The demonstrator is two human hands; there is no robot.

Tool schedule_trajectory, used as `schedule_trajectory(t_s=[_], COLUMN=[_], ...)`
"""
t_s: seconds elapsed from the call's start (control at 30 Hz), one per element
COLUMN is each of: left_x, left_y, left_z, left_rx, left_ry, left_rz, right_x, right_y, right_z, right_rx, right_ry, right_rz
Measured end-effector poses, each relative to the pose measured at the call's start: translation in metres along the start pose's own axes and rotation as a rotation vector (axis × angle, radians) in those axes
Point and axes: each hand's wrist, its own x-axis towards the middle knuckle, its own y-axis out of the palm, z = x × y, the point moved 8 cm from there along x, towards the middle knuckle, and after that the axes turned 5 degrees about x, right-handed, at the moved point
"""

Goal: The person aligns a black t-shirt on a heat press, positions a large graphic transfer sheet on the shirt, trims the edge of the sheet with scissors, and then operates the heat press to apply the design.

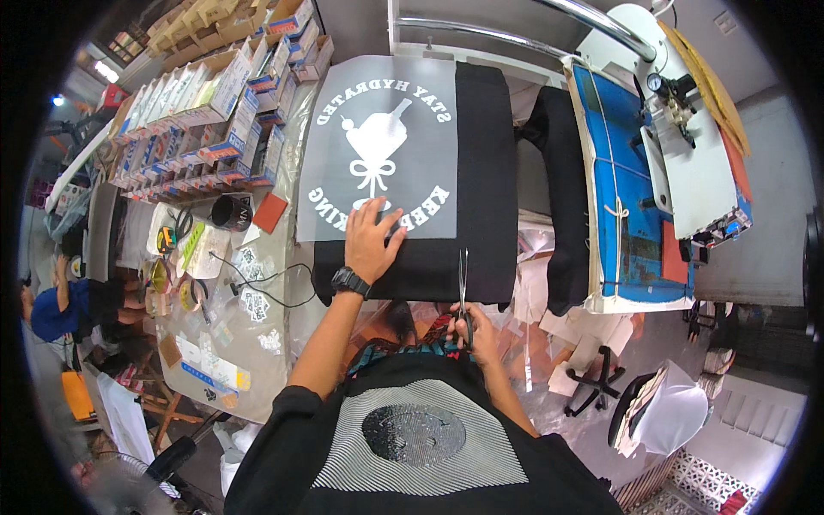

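Note:
My left hand (pixel 371 245) lies with fingers spread over the lower edge of a translucent transfer sheet (pixel 433 176). The sheet carries a white bottle-and-bow design ringed by lettering, part of which my fingers cover. Beneath it a black fabric garment (pixel 487 163) is spread over a flat bed, showing along the sheet's right side and below it. My right hand (pixel 477 333) grips a pair of scissors (pixel 463 287) by the handles, just off the garment's near edge. The blades point away from me, nearly together, and their tips overlap the black fabric in view, right of the sheet's lower corner.
On the left table (pixel 270 330) are small cardboard boxes (pixel 227 86), a black mug (pixel 230 212), a tape measure (pixel 165 240), a cable and stickers. A blue-topped machine bed (pixel 635 189) and pressure gauge (pixel 657 82) stand right. Metal rails cross the far side. Another person (pixel 69 309) is far left.

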Motion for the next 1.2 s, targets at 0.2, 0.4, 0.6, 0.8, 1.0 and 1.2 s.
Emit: schedule_trajectory(t_s=[0.2,0.4,0.6,0.8,1.0,1.2], left_x=[0.009,-0.016,-0.016,-0.015,-0.016,-0.017], left_y=[0.012,0.022,0.02,0.028,0.028,0.028], left_z=[-0.025,-0.045,-0.053,-0.056,-0.057,-0.056], left_rx=[-0.019,-0.046,-0.052,0.013,0.027,0.018], left_ry=[-0.029,0.021,-0.012,0.001,0.002,0.016], left_rz=[-0.021,0.035,0.024,0.045,0.047,0.026], right_x=[0.0,0.006,0.005,0.002,0.003,0.006], right_y=[0.016,0.023,0.019,0.025,0.017,0.017], right_z=[-0.001,-0.004,0.001,0.01,-0.001,0.001], right_rx=[-0.029,0.007,-0.068,-0.066,-0.123,-0.142], right_ry=[0.05,-0.036,-0.055,-0.045,-0.083,-0.121], right_rz=[0.011,-0.114,-0.173,-0.19,-0.228,-0.226])
